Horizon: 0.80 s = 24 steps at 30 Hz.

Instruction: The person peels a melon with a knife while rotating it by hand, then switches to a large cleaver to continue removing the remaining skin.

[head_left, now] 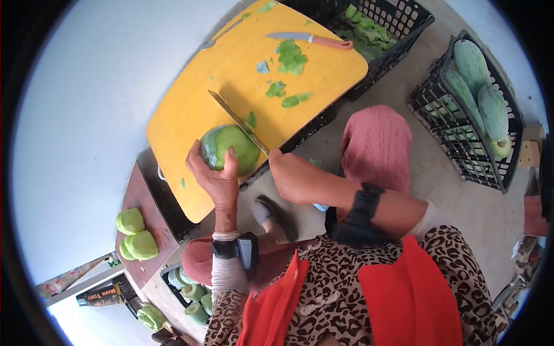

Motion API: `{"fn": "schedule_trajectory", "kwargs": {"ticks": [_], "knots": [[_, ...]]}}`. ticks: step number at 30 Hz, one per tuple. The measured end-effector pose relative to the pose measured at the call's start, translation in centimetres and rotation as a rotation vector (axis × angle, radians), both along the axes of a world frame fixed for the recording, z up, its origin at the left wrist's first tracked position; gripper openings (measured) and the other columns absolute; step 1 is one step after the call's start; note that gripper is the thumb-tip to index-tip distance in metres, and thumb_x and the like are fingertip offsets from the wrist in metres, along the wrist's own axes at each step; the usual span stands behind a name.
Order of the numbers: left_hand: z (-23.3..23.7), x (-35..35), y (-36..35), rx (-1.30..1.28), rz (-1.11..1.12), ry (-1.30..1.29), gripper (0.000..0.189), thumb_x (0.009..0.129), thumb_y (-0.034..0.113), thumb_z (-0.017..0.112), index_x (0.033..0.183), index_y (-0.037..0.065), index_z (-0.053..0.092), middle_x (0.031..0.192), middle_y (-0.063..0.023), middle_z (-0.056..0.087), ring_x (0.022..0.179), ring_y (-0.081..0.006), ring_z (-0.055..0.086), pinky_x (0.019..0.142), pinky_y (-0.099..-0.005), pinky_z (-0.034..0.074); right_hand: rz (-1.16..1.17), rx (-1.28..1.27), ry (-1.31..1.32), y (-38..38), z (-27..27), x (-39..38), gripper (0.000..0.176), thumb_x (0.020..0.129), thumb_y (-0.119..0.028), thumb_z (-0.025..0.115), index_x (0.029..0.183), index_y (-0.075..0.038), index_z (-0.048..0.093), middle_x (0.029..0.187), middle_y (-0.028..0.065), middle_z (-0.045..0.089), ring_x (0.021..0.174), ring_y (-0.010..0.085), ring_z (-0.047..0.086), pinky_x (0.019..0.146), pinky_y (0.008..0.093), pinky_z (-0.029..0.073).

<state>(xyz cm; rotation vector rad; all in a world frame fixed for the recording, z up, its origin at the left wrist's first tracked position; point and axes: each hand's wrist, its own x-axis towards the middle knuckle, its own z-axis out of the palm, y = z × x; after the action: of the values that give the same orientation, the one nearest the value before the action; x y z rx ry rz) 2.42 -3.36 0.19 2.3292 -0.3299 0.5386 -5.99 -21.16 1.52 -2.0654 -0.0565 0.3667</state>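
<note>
On the yellow board, a winter melon piece lies near the front edge. Its right side is pared to pale green, while bluish-green rind stays on the left. My left hand grips it from the near left side, thumb on top. In my right hand is a large knife, its long blade slanting up and left along the melon's right side. My fingers hide the handle. Green peel scraps are scattered farther up the board.
A smaller knife with an orange handle lies at the board's far side. Behind is a black crate of peelings; whole melons fill another crate at right. Peeled pieces sit on a brown board; cut pieces stand below.
</note>
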Motion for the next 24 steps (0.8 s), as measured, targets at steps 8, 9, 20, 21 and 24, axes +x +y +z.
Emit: {"fn": "schedule_trajectory", "kwargs": {"ticks": [8, 9, 20, 21, 24], "knots": [[0.2, 0.5, 0.6, 0.024, -0.044, 0.009, 0.071, 0.075, 0.029, 0.079, 0.127, -0.006, 0.047, 0.119, -0.021, 0.049, 0.111, -0.0347, 0.05, 0.1, -0.0429, 0.041, -0.034, -0.057, -0.012, -1.5, -0.6, -1.3, 0.017, 0.081, 0.004, 0.05, 0.095, 0.011, 0.045, 0.077, 0.0322, 0.062, 0.078, 0.0481, 0.064, 0.068, 0.0527, 0.051], [0.3, 0.8, 0.8, 0.025, -0.064, 0.021, 0.07, 0.075, 0.029, 0.079, 0.128, -0.006, 0.047, 0.12, -0.0207, 0.049, 0.112, -0.0342, 0.05, 0.1, -0.0429, 0.04, -0.037, -0.097, -0.02, -2.6, 0.0, -1.3, 0.016, 0.081, 0.004, 0.05, 0.095, 0.011, 0.046, 0.077, 0.0319, 0.062, 0.078, 0.0479, 0.064, 0.067, 0.0527, 0.051], [0.2, 0.7, 1.4, -0.131, -0.028, 0.177, 0.086, 0.078, 0.036, 0.081, 0.139, -0.007, 0.038, 0.132, -0.0243, 0.045, 0.124, -0.0325, 0.046, 0.107, -0.0407, 0.036, -0.098, -0.069, -0.106, -2.0, -0.1, 1.1, 0.02, 0.089, -0.006, 0.054, 0.098, 0.01, 0.047, 0.083, 0.0315, 0.062, 0.082, 0.0494, 0.063, 0.07, 0.0546, 0.048], [0.0, 0.7, 1.0, -0.157, -0.007, 0.21, 0.086, 0.078, 0.036, 0.081, 0.139, -0.008, 0.038, 0.133, -0.025, 0.044, 0.124, -0.0322, 0.046, 0.108, -0.0407, 0.036, -0.089, -0.031, -0.089, -1.9, -0.3, 1.0, 0.021, 0.089, -0.007, 0.054, 0.097, 0.011, 0.047, 0.084, 0.0318, 0.062, 0.083, 0.0496, 0.063, 0.07, 0.0543, 0.048], [0.2, 0.7, 0.5, -0.136, 0.03, 0.234, 0.086, 0.077, 0.036, 0.082, 0.138, -0.008, 0.038, 0.134, -0.0248, 0.044, 0.124, -0.0312, 0.046, 0.108, -0.0401, 0.037, -0.063, 0.05, -0.039, -2.0, -0.4, 1.1, 0.025, 0.09, -0.01, 0.056, 0.096, 0.012, 0.046, 0.084, 0.0327, 0.062, 0.084, 0.0504, 0.062, 0.071, 0.0536, 0.048]]}}
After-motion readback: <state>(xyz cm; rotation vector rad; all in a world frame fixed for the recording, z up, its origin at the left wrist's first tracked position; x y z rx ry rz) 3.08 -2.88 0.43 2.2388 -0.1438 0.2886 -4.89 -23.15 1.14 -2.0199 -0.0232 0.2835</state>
